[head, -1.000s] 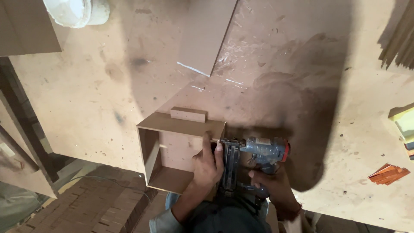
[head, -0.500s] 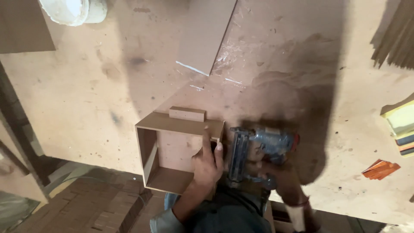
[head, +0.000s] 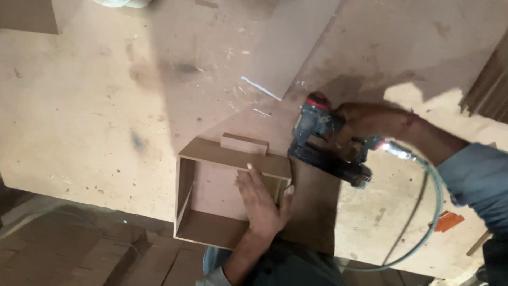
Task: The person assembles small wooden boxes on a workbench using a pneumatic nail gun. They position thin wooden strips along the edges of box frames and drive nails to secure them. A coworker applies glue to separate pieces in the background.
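A small open box frame of brown fibreboard lies at the near edge of the workbench. My left hand rests flat inside it, fingers spread against its right wall. My right hand grips a blue and black pneumatic nail gun with a red cap, held just right of the box's upper right corner. A green air hose loops from the gun's handle down past my blue sleeve. A small wood block sits against the box's far wall.
A long fibreboard panel lies diagonally on the bench beyond the box. Strips of wood stack at the right edge. An orange scrap lies at the right. Brick floor shows below the bench edge.
My right hand has lifted the nail gun from the box's near right side up to its upper right corner. My left hand slid from the box's right edge onto its inside.
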